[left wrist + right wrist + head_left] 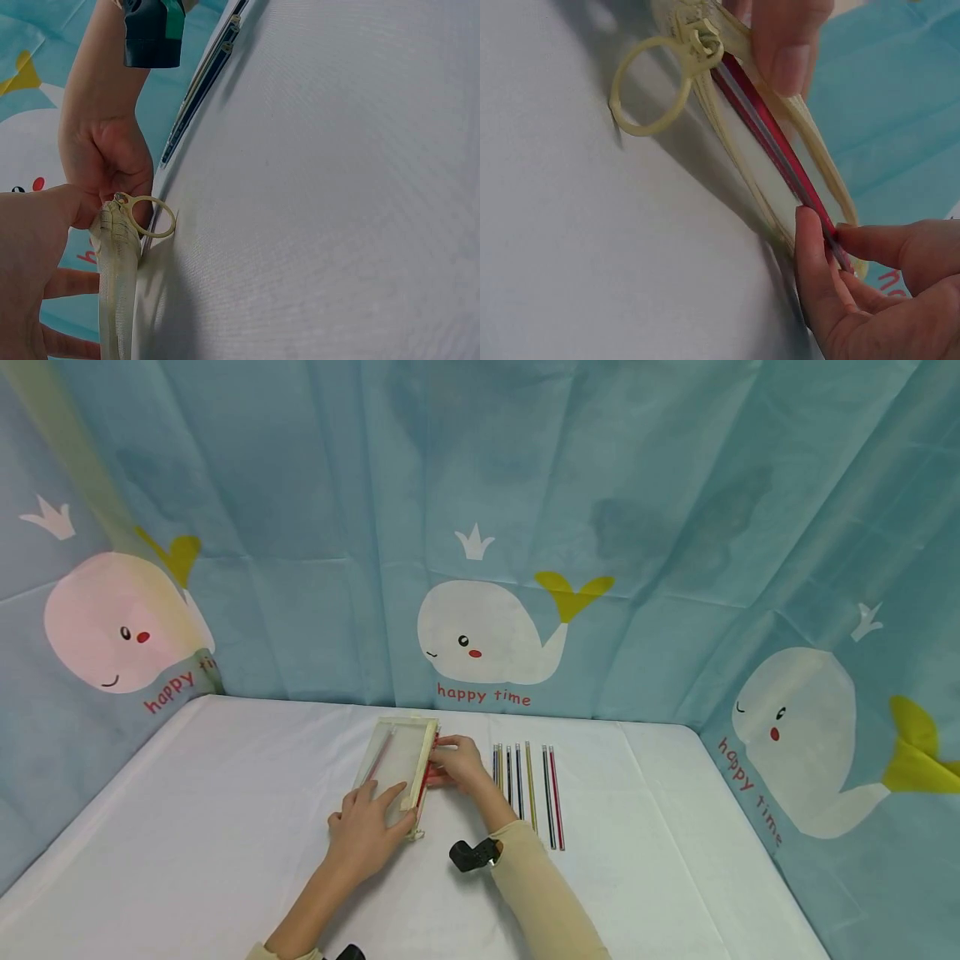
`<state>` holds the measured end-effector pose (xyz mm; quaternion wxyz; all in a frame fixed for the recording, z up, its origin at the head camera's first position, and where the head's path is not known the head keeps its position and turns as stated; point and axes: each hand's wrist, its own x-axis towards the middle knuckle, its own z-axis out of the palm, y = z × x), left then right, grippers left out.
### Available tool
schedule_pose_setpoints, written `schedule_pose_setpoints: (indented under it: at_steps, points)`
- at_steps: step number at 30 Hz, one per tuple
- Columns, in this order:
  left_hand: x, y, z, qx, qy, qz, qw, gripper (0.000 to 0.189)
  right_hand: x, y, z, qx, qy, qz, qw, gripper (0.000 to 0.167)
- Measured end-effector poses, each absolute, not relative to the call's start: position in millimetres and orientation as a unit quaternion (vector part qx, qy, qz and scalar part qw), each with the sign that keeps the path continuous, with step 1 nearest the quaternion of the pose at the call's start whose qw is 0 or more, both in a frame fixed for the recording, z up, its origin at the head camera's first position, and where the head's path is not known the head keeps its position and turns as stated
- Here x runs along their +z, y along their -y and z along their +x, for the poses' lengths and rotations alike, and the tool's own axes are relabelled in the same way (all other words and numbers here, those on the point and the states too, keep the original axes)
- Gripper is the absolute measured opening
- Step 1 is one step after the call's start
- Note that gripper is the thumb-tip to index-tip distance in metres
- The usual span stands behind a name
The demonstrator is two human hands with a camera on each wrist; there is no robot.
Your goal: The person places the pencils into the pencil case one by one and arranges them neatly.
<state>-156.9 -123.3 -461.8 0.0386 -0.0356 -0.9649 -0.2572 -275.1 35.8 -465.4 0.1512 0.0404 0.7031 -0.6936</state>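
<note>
A translucent zip pouch [392,760] with cream edging lies on the table, its zip side facing right and gaping. My left hand [363,831] holds the pouch, fingers spread over its upper face and thumb at the zip edge. At that opening, my right hand [459,764] pinches a red pencil [780,154] with a greyish stripe between thumb and fingers. The pencil lies lengthwise along the opening, between the two zip edges. A ring-shaped zip pull [615,101] hangs at the near end. Through the pouch's upper face shows another slim pencil [381,753].
Right of the pouch, several pencils lie roughly side by side, among them a yellow pencil [529,785] and a red pencil [556,797]. A white cloth [660,860] covers the table. Behind it hangs a blue curtain [300,610] with whale prints.
</note>
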Motion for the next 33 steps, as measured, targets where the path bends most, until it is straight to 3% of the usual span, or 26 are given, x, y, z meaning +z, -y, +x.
schedule_pose_setpoints:
  at_steps: [19,33]
  points:
    - [-461,123,-157,-0.259,0.964,-0.032,0.041,0.053,-467,-18,-274,-0.686,-0.714,0.043,0.134,0.043]
    - [-462,123,-157,-0.257,0.965,-0.033,0.036,0.054,-464,-39,-271,-0.671,-0.731,0.018,0.125,0.038]
